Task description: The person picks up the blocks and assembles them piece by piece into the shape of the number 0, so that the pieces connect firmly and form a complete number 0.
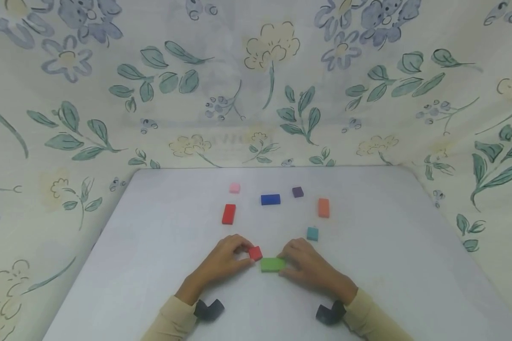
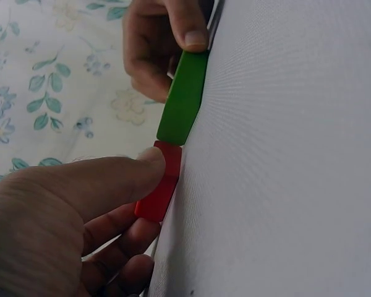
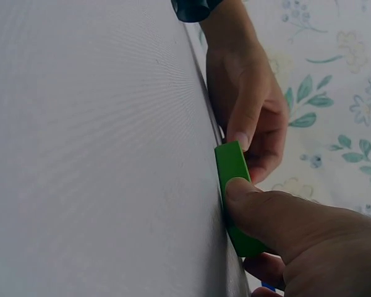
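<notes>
Between thumb and fingers, my left hand [image 1: 223, 259] pinches a small red square block [image 1: 255, 253]. My right hand [image 1: 308, 265] grips the right end of a green rectangular block [image 1: 271, 264], thumb on the near side and fingers on the far side. Both blocks are at the white tabletop, the red one's corner right at the green one's left end. In the left wrist view the red block [image 2: 159, 185] meets the end of the green block [image 2: 184, 99]. From the right wrist, the green block [image 3: 235, 198] hides the red one.
Beyond the hands on the white table [image 1: 153, 237] lie a red rectangular block [image 1: 228, 214], a pink block [image 1: 235, 188], a blue block [image 1: 270, 199], a purple block [image 1: 297, 192], an orange block [image 1: 324, 208] and a teal block [image 1: 313, 233]. Floral cloth [image 1: 230, 85] hangs behind.
</notes>
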Action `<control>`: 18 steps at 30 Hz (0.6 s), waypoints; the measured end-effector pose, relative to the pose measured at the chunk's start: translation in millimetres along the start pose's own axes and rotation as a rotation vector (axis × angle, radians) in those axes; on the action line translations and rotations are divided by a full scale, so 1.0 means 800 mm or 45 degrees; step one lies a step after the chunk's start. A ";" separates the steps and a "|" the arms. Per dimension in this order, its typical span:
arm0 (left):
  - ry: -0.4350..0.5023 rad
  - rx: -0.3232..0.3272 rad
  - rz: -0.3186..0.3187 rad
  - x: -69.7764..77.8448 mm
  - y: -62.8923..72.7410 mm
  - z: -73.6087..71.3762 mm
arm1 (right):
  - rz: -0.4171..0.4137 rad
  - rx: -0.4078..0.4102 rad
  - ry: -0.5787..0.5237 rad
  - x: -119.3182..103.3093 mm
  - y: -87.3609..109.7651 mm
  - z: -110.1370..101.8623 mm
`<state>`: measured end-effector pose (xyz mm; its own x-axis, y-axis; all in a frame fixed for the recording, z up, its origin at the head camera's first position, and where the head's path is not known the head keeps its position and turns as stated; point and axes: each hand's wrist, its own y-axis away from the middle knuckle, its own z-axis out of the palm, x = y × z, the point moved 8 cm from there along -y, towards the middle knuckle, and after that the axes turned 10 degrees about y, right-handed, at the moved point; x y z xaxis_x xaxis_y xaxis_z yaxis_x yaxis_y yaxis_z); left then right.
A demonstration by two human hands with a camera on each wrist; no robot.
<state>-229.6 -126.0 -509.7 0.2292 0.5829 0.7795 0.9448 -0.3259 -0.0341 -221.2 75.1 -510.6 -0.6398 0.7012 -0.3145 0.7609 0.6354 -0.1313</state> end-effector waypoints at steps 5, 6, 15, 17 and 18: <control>-0.016 -0.009 0.016 0.000 -0.001 0.000 | -0.011 0.020 -0.003 -0.002 0.001 -0.002; -0.018 -0.011 0.017 0.000 -0.001 0.000 | -0.012 0.022 -0.001 -0.003 0.001 -0.003; -0.008 -0.017 0.053 0.005 -0.001 -0.003 | -0.012 0.021 0.010 -0.001 0.001 -0.002; -0.011 -0.019 0.065 0.006 0.000 -0.002 | -0.010 0.021 0.009 0.000 0.002 -0.002; -0.012 -0.018 0.067 0.007 0.000 -0.002 | -0.006 0.021 0.007 0.001 0.002 -0.002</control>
<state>-229.0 -124.0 -504.2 0.2810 0.5714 0.7711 0.9279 -0.3668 -0.0664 -220.7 76.9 -509.7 -0.6443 0.6999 -0.3083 0.7593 0.6336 -0.1482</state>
